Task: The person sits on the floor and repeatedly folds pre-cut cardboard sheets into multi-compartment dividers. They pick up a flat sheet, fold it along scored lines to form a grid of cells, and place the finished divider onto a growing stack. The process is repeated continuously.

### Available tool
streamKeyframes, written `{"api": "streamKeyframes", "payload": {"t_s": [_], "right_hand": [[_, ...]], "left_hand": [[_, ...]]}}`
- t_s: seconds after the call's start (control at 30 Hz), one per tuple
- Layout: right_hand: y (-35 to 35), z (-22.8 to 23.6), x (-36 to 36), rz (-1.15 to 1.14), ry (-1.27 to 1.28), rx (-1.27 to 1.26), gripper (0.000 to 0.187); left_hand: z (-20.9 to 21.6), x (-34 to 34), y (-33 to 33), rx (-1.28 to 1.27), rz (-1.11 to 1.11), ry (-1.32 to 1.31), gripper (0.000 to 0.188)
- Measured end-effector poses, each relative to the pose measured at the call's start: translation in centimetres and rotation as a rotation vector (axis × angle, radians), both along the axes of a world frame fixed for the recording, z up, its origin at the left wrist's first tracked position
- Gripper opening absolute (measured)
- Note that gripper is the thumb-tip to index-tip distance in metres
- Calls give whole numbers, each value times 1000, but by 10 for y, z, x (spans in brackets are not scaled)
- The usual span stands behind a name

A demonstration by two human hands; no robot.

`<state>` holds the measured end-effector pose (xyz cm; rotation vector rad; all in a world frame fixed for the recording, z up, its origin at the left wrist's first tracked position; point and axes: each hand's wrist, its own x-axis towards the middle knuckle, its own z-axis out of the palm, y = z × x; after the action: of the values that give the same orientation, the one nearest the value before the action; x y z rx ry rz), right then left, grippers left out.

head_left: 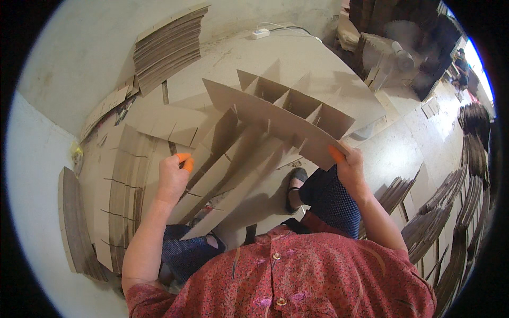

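Note:
A cardboard divider grid, made of slotted strips crossing one another, stands tilted in front of me. Its long strip runs from upper left to lower right, with square cells on the far side. Several long crosswise strips reach back toward my lap, some smeared by motion. My right hand grips the lower right end of the long strip, an orange cover on a fingertip. My left hand, with two orange-covered fingertips, is closed at the left edge of the nearest crosswise strip; what lies between those fingers is partly hidden.
Slotted cardboard strips lie stacked at my left, beside another stack. A tall pile leans by the wall. Flat sheets, a white power strip and more stacks at right surround me. A person is far off.

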<state>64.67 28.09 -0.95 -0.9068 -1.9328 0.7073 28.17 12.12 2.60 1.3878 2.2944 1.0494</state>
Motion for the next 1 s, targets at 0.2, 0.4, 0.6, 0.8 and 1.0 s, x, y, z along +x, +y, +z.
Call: {"api": "streamKeyframes", "payload": {"t_s": [0.2,0.4,0.6,0.8,1.0], "right_hand": [[17,-22,-18,21,61,7,15],[16,-34,-20,36,84,-18,13],[17,-42,-10,46,46,-43,11],[13,-36,-5,17,6,2,12],[12,-23,-5,22,-60,-114,16]], "left_hand": [[-1,-5,12,-9,-28,49,21],[16,13,27,177,-198,433,27],[29,34,75,-4,-174,490,34],[-1,10,122,-272,-178,380,24],[-5,-9,119,-199,-188,246,25]]}}
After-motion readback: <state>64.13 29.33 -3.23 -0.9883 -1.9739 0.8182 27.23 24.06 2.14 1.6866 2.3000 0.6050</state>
